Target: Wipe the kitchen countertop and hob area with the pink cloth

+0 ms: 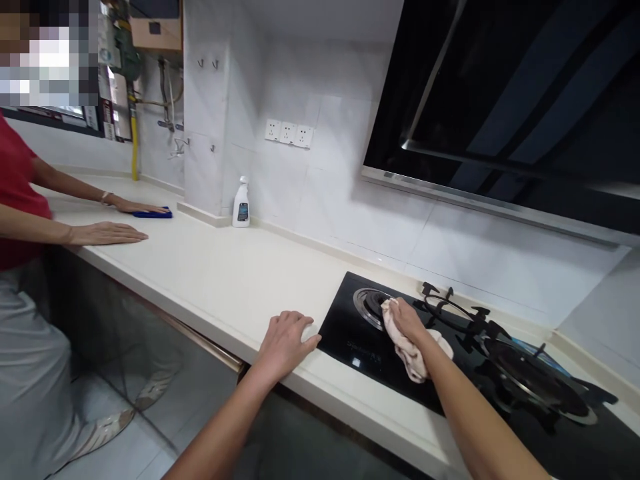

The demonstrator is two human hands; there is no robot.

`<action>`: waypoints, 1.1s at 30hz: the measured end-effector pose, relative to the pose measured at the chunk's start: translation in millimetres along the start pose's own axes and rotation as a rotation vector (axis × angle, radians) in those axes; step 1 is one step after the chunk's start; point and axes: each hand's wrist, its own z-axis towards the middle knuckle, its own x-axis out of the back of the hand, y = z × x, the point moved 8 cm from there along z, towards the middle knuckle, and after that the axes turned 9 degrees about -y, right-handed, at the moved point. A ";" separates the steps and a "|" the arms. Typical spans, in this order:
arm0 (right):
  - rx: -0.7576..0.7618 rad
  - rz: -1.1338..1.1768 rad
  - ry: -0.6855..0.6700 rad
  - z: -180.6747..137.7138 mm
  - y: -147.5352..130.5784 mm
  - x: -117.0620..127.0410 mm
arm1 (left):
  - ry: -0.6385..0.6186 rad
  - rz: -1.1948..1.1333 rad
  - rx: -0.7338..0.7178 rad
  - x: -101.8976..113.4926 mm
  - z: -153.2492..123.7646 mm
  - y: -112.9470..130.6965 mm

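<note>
My right hand [406, 321] is closed on a beige cloth [413, 357] and presses it onto the black glass hob [350, 337], right beside the left burner [369, 303]. The cloth hangs out under my wrist. My left hand [286, 340] lies on the cream countertop [225, 280] at its front edge, just left of the hob, fingers curled down with nothing in them.
A loose black pan support [463, 320] lies between the burners; the right burner [540, 387] is further right. A black extractor hood [510, 113] hangs overhead. A white spray bottle [241, 203] stands by the wall. At the far left another person presses a blue cloth [153, 213] on the counter.
</note>
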 end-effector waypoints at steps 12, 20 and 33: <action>0.422 0.015 0.088 -86.6 -189.5 -35.7 | 0.005 0.119 -0.001 -2.9 2.6 0.3; 0.233 -0.150 0.196 -132.3 -144.7 -11.8 | 0.041 0.061 -0.007 -4.1 2.7 -7.9; -0.271 -0.241 0.183 -168.9 -32.1 19.9 | -0.019 0.083 0.044 1.2 1.8 1.0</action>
